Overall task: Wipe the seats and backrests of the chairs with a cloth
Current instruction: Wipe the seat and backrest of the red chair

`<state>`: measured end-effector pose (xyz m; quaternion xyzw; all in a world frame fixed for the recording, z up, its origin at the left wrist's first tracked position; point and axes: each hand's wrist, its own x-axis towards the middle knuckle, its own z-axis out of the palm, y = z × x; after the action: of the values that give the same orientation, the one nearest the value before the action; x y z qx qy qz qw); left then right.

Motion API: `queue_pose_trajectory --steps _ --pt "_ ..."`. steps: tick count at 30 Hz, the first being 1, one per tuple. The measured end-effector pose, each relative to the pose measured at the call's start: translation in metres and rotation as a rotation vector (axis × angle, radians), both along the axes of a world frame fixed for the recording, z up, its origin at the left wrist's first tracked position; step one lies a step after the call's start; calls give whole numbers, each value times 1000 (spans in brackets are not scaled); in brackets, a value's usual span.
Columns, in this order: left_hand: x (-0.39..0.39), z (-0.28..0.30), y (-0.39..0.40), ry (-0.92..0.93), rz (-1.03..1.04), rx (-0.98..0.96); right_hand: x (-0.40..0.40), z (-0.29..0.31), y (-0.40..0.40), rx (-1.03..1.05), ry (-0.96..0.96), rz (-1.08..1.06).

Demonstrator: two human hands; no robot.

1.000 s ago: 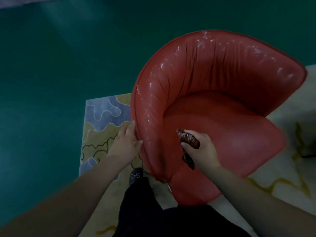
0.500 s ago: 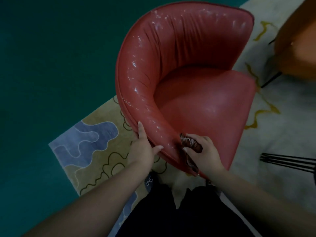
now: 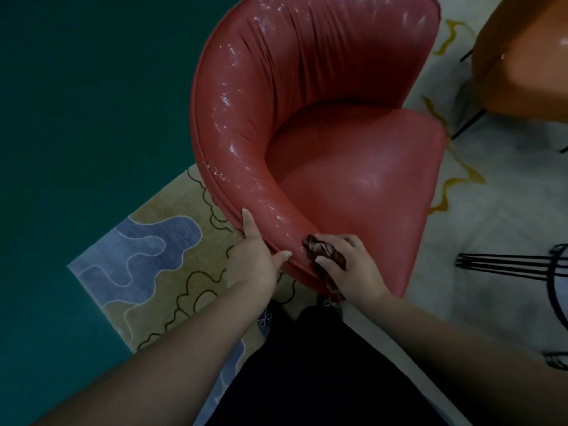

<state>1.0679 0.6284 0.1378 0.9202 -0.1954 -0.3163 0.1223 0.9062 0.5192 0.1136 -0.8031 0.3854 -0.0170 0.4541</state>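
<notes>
Your left hand (image 3: pixel 252 256) grips the glossy red curved-back chair (image 3: pixel 322 133); your right hand (image 3: pixel 353 269) clutches a crumpled brown cloth (image 3: pixel 324 252) against its rim.

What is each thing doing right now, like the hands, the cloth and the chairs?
Left hand: grips the red chair's rim.
Right hand: holds the brown cloth.
Brown cloth: crumpled, pressed on the backrest end.
Red chair: upright, shiny backrest.
Orange chair: upright, untouched.

The glossy red tub chair's curved backrest (image 3: pixel 246 96) walls its seat (image 3: pixel 353 186) on the left and far sides; the seat lies open from the right. An orange chair (image 3: pixel 522 56) and black wire legs (image 3: pixel 504 264) crowd the right.
</notes>
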Motion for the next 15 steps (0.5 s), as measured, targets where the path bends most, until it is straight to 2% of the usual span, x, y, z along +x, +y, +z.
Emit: queue_pose_trajectory --steps 6,10,15 --pt "-4 -3 3 -2 37 -80 7 0 8 -155 -140 153" --pt "-2 -2 13 62 161 -264 43 -5 -1 -101 -183 120" --pt "12 -1 15 131 221 -328 -14 -7 -1 -151 -223 179"
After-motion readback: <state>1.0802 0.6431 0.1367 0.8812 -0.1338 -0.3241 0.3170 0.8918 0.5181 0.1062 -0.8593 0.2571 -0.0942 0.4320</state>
